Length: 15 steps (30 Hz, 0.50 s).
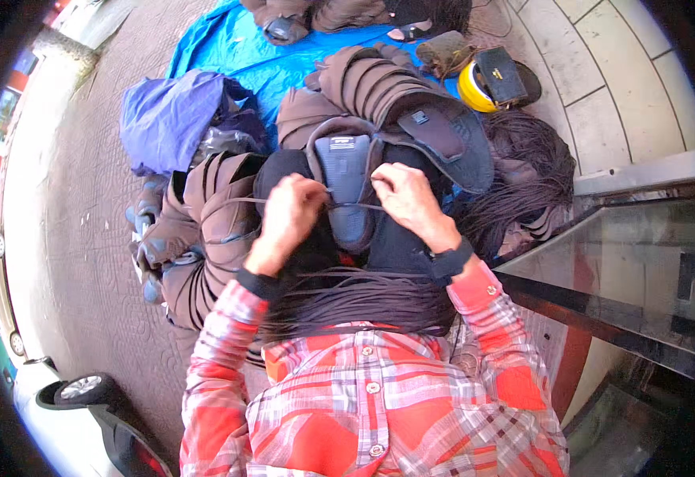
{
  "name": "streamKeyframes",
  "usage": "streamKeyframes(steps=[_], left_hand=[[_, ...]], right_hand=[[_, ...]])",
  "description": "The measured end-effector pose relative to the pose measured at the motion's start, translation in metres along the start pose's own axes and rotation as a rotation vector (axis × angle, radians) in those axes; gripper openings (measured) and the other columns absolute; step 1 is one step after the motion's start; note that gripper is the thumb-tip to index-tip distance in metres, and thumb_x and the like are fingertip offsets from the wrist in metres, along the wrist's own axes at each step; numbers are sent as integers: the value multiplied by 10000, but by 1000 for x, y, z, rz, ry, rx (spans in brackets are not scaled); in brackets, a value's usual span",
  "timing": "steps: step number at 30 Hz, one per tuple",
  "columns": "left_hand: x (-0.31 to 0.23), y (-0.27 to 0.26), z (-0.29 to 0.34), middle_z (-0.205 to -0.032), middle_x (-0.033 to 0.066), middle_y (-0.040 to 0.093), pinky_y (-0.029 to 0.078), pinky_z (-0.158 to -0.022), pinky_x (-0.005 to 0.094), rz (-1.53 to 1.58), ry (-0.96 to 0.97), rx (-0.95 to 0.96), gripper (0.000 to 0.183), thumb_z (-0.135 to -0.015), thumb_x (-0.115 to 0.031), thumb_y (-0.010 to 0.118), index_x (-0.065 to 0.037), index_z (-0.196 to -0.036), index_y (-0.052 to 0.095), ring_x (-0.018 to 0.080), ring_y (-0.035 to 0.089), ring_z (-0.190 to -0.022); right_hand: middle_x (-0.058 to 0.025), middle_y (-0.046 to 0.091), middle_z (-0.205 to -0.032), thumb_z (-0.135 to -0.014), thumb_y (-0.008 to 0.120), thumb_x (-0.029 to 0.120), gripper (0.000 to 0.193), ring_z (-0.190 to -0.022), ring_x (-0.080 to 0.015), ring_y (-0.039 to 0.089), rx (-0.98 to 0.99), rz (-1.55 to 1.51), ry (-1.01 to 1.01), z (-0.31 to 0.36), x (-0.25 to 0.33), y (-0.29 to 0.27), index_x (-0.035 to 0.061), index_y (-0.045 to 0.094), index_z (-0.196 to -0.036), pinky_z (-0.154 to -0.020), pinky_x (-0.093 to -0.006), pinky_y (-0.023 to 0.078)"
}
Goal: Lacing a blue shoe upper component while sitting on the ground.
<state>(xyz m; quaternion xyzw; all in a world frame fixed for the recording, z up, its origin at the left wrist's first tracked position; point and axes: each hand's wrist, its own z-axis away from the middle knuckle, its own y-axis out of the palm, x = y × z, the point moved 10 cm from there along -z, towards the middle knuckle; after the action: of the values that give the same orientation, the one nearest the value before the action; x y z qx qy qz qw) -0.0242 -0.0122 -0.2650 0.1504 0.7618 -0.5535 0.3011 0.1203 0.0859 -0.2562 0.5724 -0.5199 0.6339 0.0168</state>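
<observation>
A dark brown shoe upper (313,159) with a blue-grey tongue (346,171) rests between my knees, its opening facing away from me. A thin brown shoelace (355,206) crosses the tongue between my hands, and a length of it trails left past my wrist. The fingers of my left hand (290,211) are closed on the lace beside the tongue's left edge. At the opposite edge, my right hand (411,199) pinches the side of the upper; its fingertips partly hide what they grip. A thick bundle of brown laces (355,298) lies across my lap.
Nested brown shoe uppers (224,199) stand at my left, with another row (363,79) ahead on a blue tarp (228,48). More laces (522,163) lie at right, near a yellow round object (473,87) and a glass-and-metal frame (602,262). Cars stand far left.
</observation>
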Motion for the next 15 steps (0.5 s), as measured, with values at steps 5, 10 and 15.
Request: streamKeyframes(steps=[5, 10, 15], left_hand=[[-9, 24, 32, -727, 58, 547, 369, -686, 373, -350, 21, -28, 50, -745, -147, 630, -112, -712, 643, 252, 515, -769], [-5, 21, 31, -717, 50, 546, 354, -678, 376, -463, -49, -82, 85, -745, -160, 614, -103, -682, 621, 250, 508, -773], [-12, 27, 26, -701, 47, 533, 344, -668, 379, -489, 10, -39, 97, -729, -139, 604, -107, -642, 577, 250, 499, -758]], right_hand=[[-218, 603, -650, -726, 568, 70, 82, -652, -364, 626, 91, 179, -19, 24, 12, 40, 0, 563, -682, -605, -430, 508], [-212, 607, -640, -721, 572, 63, 72, -624, -364, 629, 71, 260, 79, 26, 8, 37, -3, 561, -694, -585, -433, 513], [-211, 608, -636, -708, 588, 71, 74, -618, -358, 633, 64, 302, 88, 27, -1, 36, 2, 564, -698, -590, -435, 516]])
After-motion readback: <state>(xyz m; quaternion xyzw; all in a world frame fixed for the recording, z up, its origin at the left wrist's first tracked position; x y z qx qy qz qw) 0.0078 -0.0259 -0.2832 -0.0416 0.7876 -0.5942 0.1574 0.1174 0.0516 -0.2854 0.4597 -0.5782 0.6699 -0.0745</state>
